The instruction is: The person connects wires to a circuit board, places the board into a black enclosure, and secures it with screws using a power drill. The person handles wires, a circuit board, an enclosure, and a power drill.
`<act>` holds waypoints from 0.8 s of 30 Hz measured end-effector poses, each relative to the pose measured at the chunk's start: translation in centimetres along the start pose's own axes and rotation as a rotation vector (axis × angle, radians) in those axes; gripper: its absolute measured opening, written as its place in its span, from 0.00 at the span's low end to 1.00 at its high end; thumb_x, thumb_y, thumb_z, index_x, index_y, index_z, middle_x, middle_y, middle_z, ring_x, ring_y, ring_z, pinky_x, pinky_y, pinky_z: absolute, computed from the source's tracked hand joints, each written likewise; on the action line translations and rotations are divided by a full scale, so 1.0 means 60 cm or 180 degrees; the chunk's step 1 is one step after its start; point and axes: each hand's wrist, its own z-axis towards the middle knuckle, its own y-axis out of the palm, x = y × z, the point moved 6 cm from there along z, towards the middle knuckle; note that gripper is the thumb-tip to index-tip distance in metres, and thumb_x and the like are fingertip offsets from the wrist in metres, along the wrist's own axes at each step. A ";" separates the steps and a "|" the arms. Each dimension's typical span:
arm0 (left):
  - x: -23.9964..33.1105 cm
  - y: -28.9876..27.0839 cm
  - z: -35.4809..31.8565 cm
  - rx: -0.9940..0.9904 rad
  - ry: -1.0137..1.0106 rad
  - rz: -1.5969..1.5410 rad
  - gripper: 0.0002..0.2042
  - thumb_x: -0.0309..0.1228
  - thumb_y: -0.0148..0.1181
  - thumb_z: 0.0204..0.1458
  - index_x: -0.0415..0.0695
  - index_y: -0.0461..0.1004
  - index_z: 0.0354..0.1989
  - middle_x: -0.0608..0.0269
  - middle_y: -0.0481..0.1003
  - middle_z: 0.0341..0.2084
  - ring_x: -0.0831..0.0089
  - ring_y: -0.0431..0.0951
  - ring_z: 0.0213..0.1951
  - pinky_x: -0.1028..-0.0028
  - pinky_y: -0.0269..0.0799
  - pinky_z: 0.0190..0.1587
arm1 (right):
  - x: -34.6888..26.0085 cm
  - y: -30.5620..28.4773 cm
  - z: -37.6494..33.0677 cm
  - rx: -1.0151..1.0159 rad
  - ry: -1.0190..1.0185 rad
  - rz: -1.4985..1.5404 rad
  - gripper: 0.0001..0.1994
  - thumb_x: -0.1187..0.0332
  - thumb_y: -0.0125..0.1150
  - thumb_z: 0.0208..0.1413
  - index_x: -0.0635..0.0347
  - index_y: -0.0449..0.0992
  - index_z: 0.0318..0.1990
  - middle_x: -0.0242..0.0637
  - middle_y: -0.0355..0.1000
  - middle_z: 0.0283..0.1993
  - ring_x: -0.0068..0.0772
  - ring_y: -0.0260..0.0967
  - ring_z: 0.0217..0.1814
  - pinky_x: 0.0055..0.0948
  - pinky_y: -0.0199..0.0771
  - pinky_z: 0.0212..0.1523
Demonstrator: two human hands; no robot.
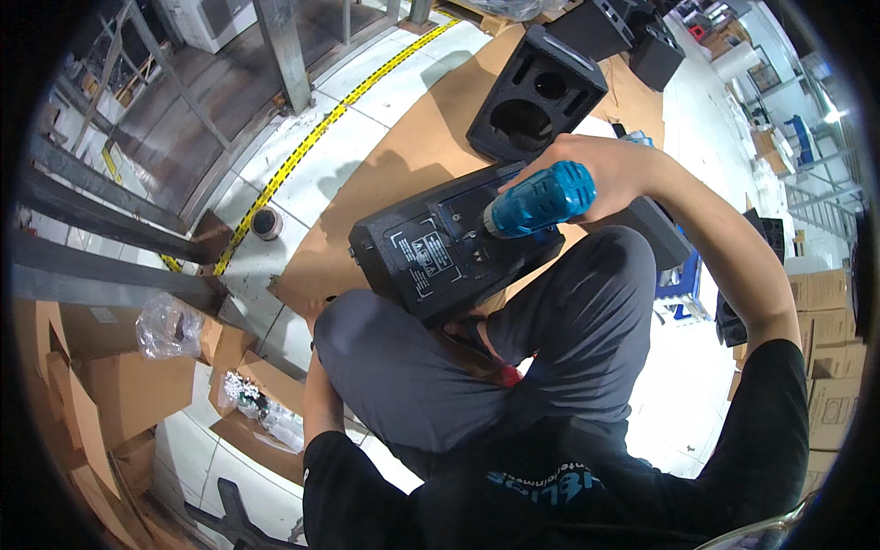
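My right hand [605,172] is closed round a teal cordless drill [541,202]. The drill's nose points down and left at the back panel of a black speaker cabinet [403,261]. That cabinet lies in front of my knees, with a label and small fittings on its upward face. My left forearm [323,394] runs forward beside my left knee. The left hand is mostly hidden behind that knee, near the cabinet's left side, and its fingers do not show clearly.
A black cabinet with round openings [536,96] lies beyond on a cardboard sheet [385,174]. More black cabinets [655,57] are farther off. A tape roll [267,223] sits at left on the tiles. Open cartons [137,394] stand lower left, and stacked boxes [830,330] at right.
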 end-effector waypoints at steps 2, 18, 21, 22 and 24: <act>0.001 -0.005 -0.004 0.0029 0.0019 -0.0009 0.13 0.33 0.69 0.56 0.37 0.82 0.44 0.56 0.85 0.34 0.66 0.82 0.32 0.66 0.77 0.38 | 0.000 0.000 0.003 0.0067 -0.0071 -0.0050 0.15 0.73 0.74 0.37 0.65 0.79 0.36 0.51 0.80 0.33 0.56 0.79 0.40 0.48 0.77 0.45; 0.020 -0.236 -0.140 0.1754 -0.0723 -0.2300 0.15 0.32 0.65 0.64 0.35 0.81 0.53 0.61 0.84 0.47 0.78 0.79 0.38 0.77 0.71 0.38 | 0.017 -0.080 -0.048 0.0077 0.0542 -0.0166 0.14 0.72 0.73 0.42 0.65 0.80 0.38 0.45 0.81 0.33 0.41 0.79 0.37 0.42 0.77 0.44; 0.068 -0.324 -0.192 0.2207 -0.1105 -0.3555 0.16 0.30 0.65 0.65 0.36 0.79 0.57 0.64 0.82 0.47 0.81 0.76 0.40 0.79 0.72 0.44 | 0.014 -0.089 -0.126 0.0655 0.0239 -0.0042 0.23 0.70 0.75 0.42 0.62 0.79 0.49 0.43 0.81 0.41 0.42 0.80 0.45 0.41 0.78 0.52; 0.110 -0.353 -0.204 0.2299 -0.0830 -0.3984 0.15 0.30 0.64 0.65 0.36 0.78 0.56 0.63 0.81 0.47 0.80 0.77 0.42 0.78 0.74 0.46 | 0.016 -0.089 -0.154 0.0853 0.0260 -0.0115 0.27 0.69 0.77 0.42 0.61 0.78 0.53 0.45 0.81 0.46 0.44 0.80 0.49 0.42 0.78 0.56; 0.215 -0.395 -0.223 0.2205 -0.0390 -0.4607 0.13 0.28 0.64 0.65 0.35 0.77 0.55 0.61 0.80 0.47 0.77 0.78 0.44 0.76 0.76 0.49 | -0.010 -0.078 -0.207 0.1106 -0.0623 0.0249 0.35 0.66 0.79 0.43 0.59 0.75 0.63 0.46 0.81 0.52 0.47 0.81 0.55 0.42 0.78 0.61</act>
